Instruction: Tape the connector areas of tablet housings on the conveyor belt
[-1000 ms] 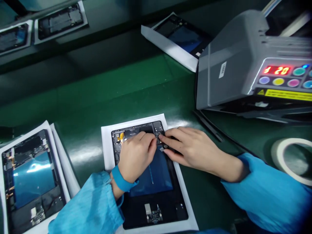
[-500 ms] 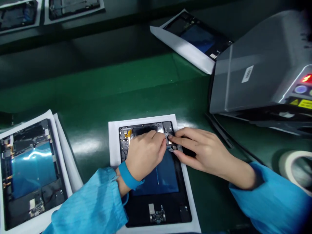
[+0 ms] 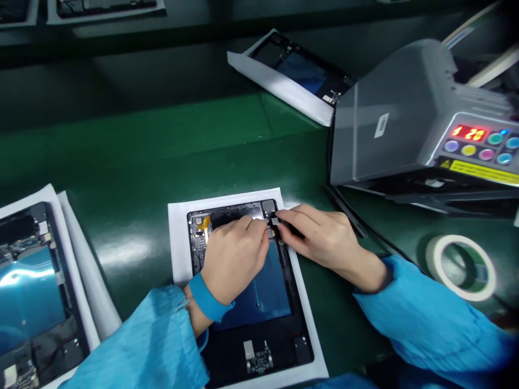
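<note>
An opened tablet [image 3: 259,302] with a blue battery area and bare circuit boards lies on a white sheet [image 3: 178,227] in front of me. My left hand [image 3: 235,254], with a blue wrist strap [image 3: 208,298], reaches over it. Its fingers are curled together at the upper right part of the tablet, and their tips are hidden. From the right, my right hand [image 3: 320,235] comes in over the tablet's edge. Its thumb and index finger pinch a small pale flat piece [image 3: 275,221], too small to name, close to the left fingertips.
Another opened tablet [image 3: 28,292] lies on paper at the left. A third tablet [image 3: 302,70] rests tilted beside a grey machine [image 3: 385,119] with a lit red display. A roll of tape [image 3: 436,265] and a black cable [image 3: 379,235] are at the right.
The view has shifted to the right. My right thumb has moved up toward the index finger, and the pale piece now shows between them. My left hand stays curled at the same spot.
</note>
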Demonstrator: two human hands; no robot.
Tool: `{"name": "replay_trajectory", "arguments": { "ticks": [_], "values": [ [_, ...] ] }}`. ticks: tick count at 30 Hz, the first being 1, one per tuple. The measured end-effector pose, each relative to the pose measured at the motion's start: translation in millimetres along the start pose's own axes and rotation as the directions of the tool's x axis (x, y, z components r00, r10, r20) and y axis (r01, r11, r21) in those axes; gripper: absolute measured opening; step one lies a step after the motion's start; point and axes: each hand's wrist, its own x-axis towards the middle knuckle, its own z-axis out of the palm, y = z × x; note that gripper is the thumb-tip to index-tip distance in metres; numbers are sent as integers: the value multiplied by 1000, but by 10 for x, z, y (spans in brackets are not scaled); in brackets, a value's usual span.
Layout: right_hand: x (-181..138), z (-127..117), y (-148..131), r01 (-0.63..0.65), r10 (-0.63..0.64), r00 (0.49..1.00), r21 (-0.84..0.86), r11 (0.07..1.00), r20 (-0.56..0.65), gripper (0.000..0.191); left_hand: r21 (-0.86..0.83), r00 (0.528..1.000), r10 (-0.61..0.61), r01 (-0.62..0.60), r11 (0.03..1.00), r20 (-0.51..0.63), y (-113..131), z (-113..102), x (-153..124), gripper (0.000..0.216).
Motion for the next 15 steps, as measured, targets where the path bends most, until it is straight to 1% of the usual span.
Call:
{"name": "replay_trajectory", "arguments": {
  "ticks": [7, 15],
  "values": [
    [-1, 36, 20, -6, 8, 1000, 80, 997, -21, 13, 2, 1000, 6, -6, 1000, -10, -1, 11, -7, 17],
    [5, 57, 25, -21, 24, 999, 89, 996, -28, 15, 6, 1000, 9, -9, 1000, -19, 1, 17, 7, 17]
  ]
}}
